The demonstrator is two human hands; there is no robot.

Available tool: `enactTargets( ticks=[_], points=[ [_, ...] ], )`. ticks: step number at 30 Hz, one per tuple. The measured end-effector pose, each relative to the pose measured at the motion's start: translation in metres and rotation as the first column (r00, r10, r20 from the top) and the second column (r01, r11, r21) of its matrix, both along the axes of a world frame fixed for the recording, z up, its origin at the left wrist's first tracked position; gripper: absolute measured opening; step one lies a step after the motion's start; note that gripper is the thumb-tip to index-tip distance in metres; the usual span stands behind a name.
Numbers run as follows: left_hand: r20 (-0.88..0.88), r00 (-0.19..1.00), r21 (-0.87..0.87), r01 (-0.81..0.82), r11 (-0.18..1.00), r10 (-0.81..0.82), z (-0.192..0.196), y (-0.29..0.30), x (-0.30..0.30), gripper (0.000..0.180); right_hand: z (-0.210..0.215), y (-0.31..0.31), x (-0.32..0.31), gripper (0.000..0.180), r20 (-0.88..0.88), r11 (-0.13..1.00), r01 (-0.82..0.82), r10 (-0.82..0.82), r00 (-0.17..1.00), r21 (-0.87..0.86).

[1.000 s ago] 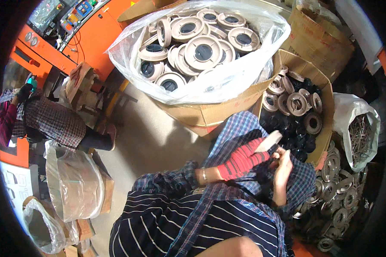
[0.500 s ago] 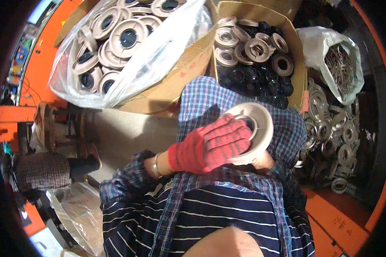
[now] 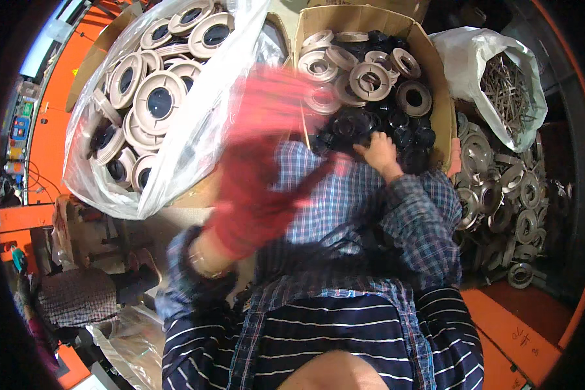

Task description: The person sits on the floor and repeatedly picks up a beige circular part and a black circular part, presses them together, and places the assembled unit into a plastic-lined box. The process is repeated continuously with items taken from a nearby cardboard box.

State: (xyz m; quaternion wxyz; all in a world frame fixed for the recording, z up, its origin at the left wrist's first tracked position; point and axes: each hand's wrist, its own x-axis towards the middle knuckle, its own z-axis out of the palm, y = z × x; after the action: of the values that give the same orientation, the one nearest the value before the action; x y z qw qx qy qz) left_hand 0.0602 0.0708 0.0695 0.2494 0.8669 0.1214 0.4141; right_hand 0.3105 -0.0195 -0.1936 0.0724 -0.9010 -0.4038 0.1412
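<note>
Hand, left (image 3: 250,166): red-gloved, blurred, cannot tell its grip
Hand, right (image 3: 380,155): bare, at black caps (image 3: 404,135) in box (image 3: 441,88), grip unclear

L hand (image 3: 257,156) blurred, R hand (image 3: 379,155) fwd, bare.

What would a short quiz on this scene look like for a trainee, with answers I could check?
1. Which hand wears the red glove?
2. True or false: the right hand is at the cardboard box of black parts.
3. Fill the gap: the plastic bag holds beige discs with ____ centres.

Key: 1. The left hand. 2. True. 3. Black.
</note>
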Motion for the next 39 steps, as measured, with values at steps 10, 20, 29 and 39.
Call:
enactTargets(
  ticks=[10, 20, 29, 39],
  points=[
    [-0.602, 0.61, 0.033, -0.626, 0.779, 0.515, -0.334, 0.126, 0.204, 0.049, 0.004, 0.007, 0.02, 0.036, -0.369, 0.868, 0.281, -0.124, 0.921, 0.409],
    [-0.725, 0.513, -0.483, 0.097, 0.871, -0.459, -0.218, 0.069, 0.178, 0.051, 0.093, 0.008, 0.044, 0.014, -0.931, 0.536, 0.761, 0.22, 0.293, 0.366],
    [-0.003, 0.973, -0.386, 0.213, 0.897, -0.232, -0.076, 0.004, 0.067, 0.029, 0.204, -0.056, -0.025, 0.07, -0.012, 0.476, -0.186, 0.383, 0.924, 0.859],
    [0.073, 0.988, -0.277, 0.153, 0.949, -0.138, -0.059, -0.083, 0.031, 0.063, 0.203, -0.079, -0.088, 0.044, -0.824, 0.47, 0.707, 0.487, 0.29, 0.527]
  ],
)
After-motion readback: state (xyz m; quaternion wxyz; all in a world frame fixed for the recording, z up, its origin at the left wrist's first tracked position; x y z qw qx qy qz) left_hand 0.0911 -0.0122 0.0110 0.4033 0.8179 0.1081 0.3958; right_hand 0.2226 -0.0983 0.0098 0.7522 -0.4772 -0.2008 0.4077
